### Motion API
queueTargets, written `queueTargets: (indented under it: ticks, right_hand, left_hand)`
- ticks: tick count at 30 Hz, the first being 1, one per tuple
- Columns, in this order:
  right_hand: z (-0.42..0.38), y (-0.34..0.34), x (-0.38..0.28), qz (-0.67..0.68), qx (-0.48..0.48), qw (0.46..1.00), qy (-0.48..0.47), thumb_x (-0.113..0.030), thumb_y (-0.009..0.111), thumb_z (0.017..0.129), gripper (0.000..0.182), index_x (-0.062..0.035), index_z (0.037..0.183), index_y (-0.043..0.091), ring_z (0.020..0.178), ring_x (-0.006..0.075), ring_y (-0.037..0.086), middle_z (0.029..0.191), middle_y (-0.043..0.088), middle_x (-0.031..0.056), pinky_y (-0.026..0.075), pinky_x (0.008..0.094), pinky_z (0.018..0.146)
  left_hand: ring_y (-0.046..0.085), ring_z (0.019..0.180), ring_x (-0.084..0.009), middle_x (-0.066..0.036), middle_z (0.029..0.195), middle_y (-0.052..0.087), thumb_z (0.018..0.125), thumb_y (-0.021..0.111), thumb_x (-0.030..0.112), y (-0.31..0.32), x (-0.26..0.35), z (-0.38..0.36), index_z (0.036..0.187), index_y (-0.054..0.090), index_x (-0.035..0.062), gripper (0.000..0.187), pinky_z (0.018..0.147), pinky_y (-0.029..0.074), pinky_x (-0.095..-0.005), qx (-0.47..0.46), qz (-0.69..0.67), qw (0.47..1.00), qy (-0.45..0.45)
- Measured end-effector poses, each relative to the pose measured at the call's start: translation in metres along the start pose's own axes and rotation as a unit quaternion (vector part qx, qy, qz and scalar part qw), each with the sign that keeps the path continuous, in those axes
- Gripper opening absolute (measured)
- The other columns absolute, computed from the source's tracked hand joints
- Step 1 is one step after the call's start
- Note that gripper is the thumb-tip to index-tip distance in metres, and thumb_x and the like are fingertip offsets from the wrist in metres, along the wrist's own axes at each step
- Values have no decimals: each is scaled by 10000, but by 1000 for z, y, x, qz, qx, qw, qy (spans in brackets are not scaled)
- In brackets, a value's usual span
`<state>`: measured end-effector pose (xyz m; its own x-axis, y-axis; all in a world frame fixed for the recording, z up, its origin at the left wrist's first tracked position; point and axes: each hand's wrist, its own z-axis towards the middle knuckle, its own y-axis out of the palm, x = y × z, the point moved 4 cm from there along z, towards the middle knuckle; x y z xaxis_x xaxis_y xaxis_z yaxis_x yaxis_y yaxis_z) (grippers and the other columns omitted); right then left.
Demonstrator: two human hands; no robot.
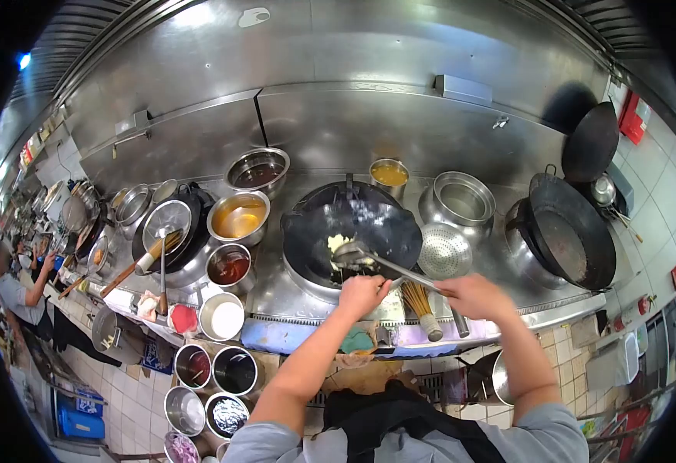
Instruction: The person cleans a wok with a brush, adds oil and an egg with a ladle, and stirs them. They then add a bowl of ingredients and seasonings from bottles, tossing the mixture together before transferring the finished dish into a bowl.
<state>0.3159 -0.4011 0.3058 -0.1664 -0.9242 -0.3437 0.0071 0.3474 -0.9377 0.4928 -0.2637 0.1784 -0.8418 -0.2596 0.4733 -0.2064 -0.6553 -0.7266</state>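
Note:
A black wok (307, 239) sits on the burner in front of me, with pale yellow pieces of food (338, 241) inside. At the wok's near rim, my left hand (364, 295) is closed on its edge; the exact grip is partly hidden by the hand. My right hand (478, 298) is wrapped around the handle of a metal ladle (351, 253). The ladle's bowl rests low in the wok against the food, its handle slanting up over the rim. Near my right hand, a bamboo wok brush (418, 302) and a perforated strainer (445, 251) lie on the counter.
Left of the wok stand bowls of yellow liquid (239, 218) and red sauce (230, 266). A steel pot (463, 198) and a large black wok (573, 231) are to the right. Several seasoning containers (234, 372) stand low left. A co-worker (25, 285) is at far left.

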Motion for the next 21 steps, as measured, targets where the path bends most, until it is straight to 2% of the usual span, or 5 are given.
queueTargets:
  ticks: [6,14,16,19,21]
  right_hand:
    - [41,48,1,62,131,988,58,-73,537,830,433,-114,1261,559,870,412,631,952,668,199,491,481,806]
    - [-69,11,-1,136,1,984,117,-123,586,845,466,-108,1304,504,962,395,621,1037,660,196,491,437,836]
    - [-59,16,24,122,-7,986,112,-133,599,840,481,-114,1311,503,975,393,621,1054,656,200,491,429,844]
    - [-20,48,77,154,53,980,117,-154,617,832,511,-78,1322,496,1003,392,618,1090,639,234,489,412,868]
    - [21,89,104,226,122,960,115,-162,607,851,493,-48,1315,485,994,375,627,1086,631,244,488,399,873]
  left_hand:
    - [640,657,-364,-178,676,644,866,626,303,53,-15,-77,789,715,95,239,605,507,-465,-70,-44,995,-53]
    - [655,715,-329,-124,691,655,865,617,326,18,-33,-12,760,689,93,266,686,502,-445,-47,-20,998,-47]
    - [603,1024,-271,-113,1020,665,878,590,359,29,-49,-16,931,688,125,259,887,423,-516,-74,71,990,-92]
    - [428,1258,-257,-103,1242,534,850,630,361,35,-30,-45,1105,672,149,335,937,345,-539,20,91,988,-123]
    - [322,1345,-301,-116,1384,409,835,646,376,39,-26,-58,1221,620,153,447,950,349,-572,-42,104,985,-132]
